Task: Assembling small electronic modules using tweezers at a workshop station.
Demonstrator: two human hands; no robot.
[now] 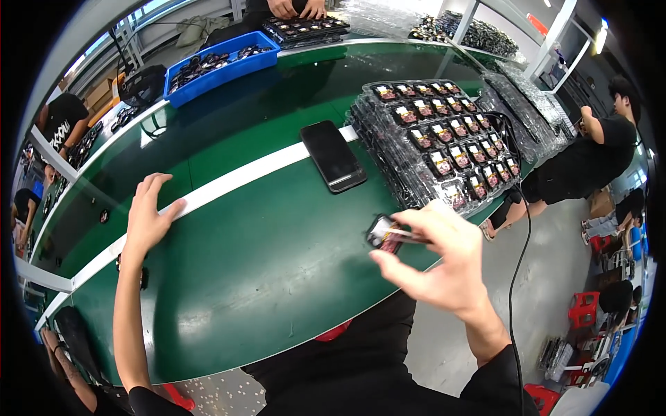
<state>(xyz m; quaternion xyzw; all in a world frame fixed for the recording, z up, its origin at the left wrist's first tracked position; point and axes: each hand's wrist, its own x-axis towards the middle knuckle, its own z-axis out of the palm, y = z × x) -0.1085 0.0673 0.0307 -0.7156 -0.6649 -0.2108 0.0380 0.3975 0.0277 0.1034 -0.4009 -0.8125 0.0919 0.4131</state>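
My right hand pinches a small dark part with a red patch, just above the green conveyor belt near its front edge. Right behind it stands a stack of clear plastic trays holding several of the same small parts. My left hand lies flat and empty on the belt, fingers spread, across the white stripe. A black phone lies face up on the belt between the two hands, next to the tray stack.
A blue bin of dark parts sits at the far side. Another person's hands rest on a black tray at the top. More clear trays are piled to the right. A black cable hangs down. People stand and sit around.
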